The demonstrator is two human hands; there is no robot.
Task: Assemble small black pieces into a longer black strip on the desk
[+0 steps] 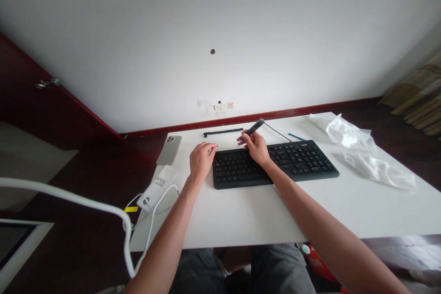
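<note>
My left hand point(201, 160) is closed in a pinch at the upper left corner of a black keyboard point(296, 161). A small dark thing shows at its fingertips, too small to name. Over the keyboard's upper left part, my right hand point(257, 148) grips a dark pen-like tool point(255, 126), tilted with its thick end up and to the right. Its lower end is partly hidden by the fingers. Just behind the hands lies a narrow black strip point(223, 132) with a row of small bumps, perhaps keycaps.
A phone point(169, 149) and a white power strip point(158, 187) with white cables lie on the left of the white table point(241, 220). A blue stick point(296, 137) lies behind the keyboard. Crumpled clear plastic bags point(344, 133) lie at the right. A thin black cable runs behind the keyboard.
</note>
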